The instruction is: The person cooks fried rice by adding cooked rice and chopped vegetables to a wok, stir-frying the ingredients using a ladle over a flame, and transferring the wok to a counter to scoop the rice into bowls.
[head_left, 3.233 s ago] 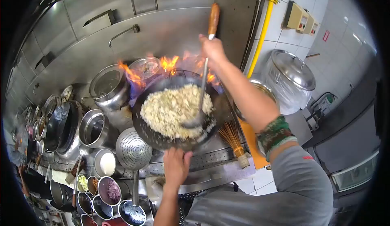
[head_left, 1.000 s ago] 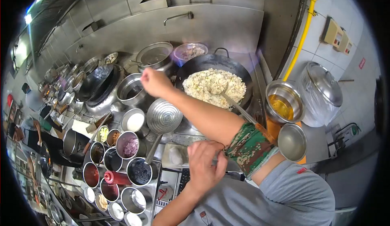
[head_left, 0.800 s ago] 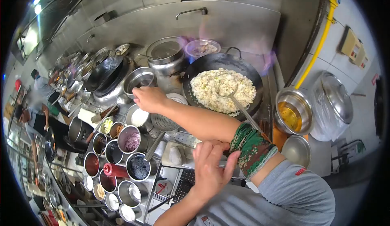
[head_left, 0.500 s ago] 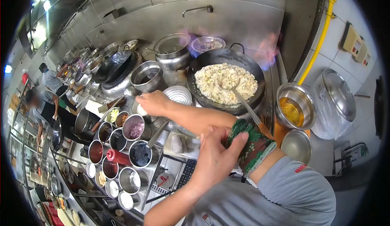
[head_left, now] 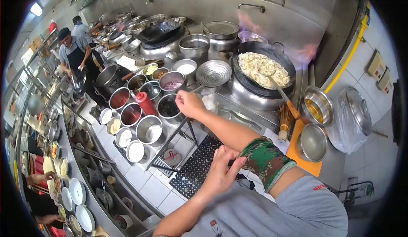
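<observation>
Pinching with the left hand (head_left: 221,171) at the left edge of a camouflage sleeve (head_left: 267,157), worn around the right arm (head_left: 230,130). Holding the right hand (head_left: 190,104) loosely closed near the center, overlapping the right rim of a pot with dark contents (head_left: 171,119) without showing clear contact. Standing before a wok (head_left: 260,47) of rice (head_left: 257,64) at far right, with a ladle (head_left: 278,88) slanting from the rice toward near right. Facing, too, a red squeeze bottle (head_left: 146,104) among metal pots (head_left: 149,129) at left.
</observation>
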{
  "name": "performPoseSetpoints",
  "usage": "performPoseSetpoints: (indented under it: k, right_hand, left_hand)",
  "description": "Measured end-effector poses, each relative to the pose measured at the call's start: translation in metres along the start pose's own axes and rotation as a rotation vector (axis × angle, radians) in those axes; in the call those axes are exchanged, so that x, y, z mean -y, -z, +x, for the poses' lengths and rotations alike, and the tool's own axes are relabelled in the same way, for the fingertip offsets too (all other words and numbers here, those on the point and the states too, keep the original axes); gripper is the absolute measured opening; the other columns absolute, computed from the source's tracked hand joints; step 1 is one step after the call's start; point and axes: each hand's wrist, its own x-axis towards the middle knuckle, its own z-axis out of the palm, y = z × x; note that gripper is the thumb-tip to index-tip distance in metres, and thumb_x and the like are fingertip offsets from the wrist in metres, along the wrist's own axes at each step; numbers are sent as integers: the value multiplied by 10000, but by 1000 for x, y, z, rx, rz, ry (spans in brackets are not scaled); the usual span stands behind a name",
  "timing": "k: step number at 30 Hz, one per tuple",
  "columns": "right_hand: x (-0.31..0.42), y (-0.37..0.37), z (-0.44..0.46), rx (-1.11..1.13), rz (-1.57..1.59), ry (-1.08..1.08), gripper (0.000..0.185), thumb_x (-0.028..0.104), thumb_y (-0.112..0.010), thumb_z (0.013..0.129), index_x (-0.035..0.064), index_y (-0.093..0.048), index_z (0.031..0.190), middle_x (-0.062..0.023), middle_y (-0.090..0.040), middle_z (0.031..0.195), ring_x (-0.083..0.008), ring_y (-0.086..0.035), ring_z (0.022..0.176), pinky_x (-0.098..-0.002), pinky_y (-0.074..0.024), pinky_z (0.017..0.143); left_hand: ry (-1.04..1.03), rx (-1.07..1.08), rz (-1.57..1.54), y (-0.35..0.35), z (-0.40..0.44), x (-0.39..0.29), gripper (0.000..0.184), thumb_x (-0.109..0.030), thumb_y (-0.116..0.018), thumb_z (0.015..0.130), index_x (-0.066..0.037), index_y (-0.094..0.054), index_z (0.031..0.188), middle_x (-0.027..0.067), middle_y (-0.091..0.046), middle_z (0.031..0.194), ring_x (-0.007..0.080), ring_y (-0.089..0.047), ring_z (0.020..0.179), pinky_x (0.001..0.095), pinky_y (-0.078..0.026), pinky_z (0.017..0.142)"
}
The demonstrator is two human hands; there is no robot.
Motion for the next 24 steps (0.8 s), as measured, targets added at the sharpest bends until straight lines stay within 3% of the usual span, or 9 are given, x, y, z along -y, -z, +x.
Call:
performPoseSetpoints:
  k: [6,9,12,14,16,18,20,23,24]
  right_hand:
    - [22,42,32,-50,446,-166,204,233,-651,831,35,-646,878,-157,-693,829,-282,-685,739,-389,-525,718]
    - [5,70,28,-49,563,-294,185,209,-627,872,25,-628,897,-101,-662,757,-179,-617,560,-327,-501,543]
    - [-9,87,9,-87,759,-398,149,174,-577,922,27,-599,910,-40,-597,685,-99,-528,468,-240,-422,410]
    - [-34,90,-20,-59,922,-376,147,178,-580,932,32,-584,950,-34,-590,716,-105,-530,483,-251,-423,422]
    - [-66,87,-71,-82,1191,-558,168,191,-592,938,41,-566,1009,-36,-577,749,-112,-542,525,-259,-424,443]
    - [-109,106,-132,-149,1257,-717,301,188,-642,911,32,-515,1135,-74,-596,828,-163,-597,620,-297,-482,530]
    - [-136,151,-189,-408,1025,-947,693,144,-715,835,42,-312,1390,-202,-539,1175,-239,-627,943,-342,-554,732]
    - [-174,192,-212,-742,705,-889,792,108,-703,829,83,-212,1451,-219,-462,1308,-241,-607,1004,-354,-546,815]
    - [-181,203,-199,-849,605,-643,710,95,-689,835,73,-298,1428,-189,-452,1338,-239,-561,1091,-373,-505,881]
  left_hand:
    - [38,0,-109,-24,-23,-35,181,-170,-705,861,-31,-646,962,67,-489,953,194,-496,905,278,-423,825]
    - [108,165,-219,-30,-26,-25,159,-174,-689,876,-40,-651,951,66,-493,966,187,-495,925,286,-421,816]
    - [236,601,-480,-34,-15,24,137,-170,-674,880,-46,-663,938,80,-516,987,208,-516,910,303,-425,805]
    - [-368,446,114,-30,6,37,155,-159,-665,875,-54,-665,989,105,-539,1030,241,-544,882,316,-429,794]
    - [-425,577,168,-44,9,49,300,-167,-677,859,-48,-617,1128,128,-551,1065,290,-564,891,352,-442,796]
    - [-159,806,23,-54,9,60,451,-181,-695,850,-44,-536,1249,137,-557,1086,293,-579,935,364,-460,811]
    - [-41,839,-69,-48,29,85,516,-190,-707,848,-37,-494,1292,147,-559,1098,293,-587,966,366,-476,838]
    - [54,658,-5,-35,79,108,503,-180,-710,848,-38,-504,1285,157,-560,1118,286,-594,981,367,-479,867]
    - [64,605,8,-34,109,118,502,-175,-713,846,-38,-505,1283,160,-561,1122,291,-591,990,377,-478,871]
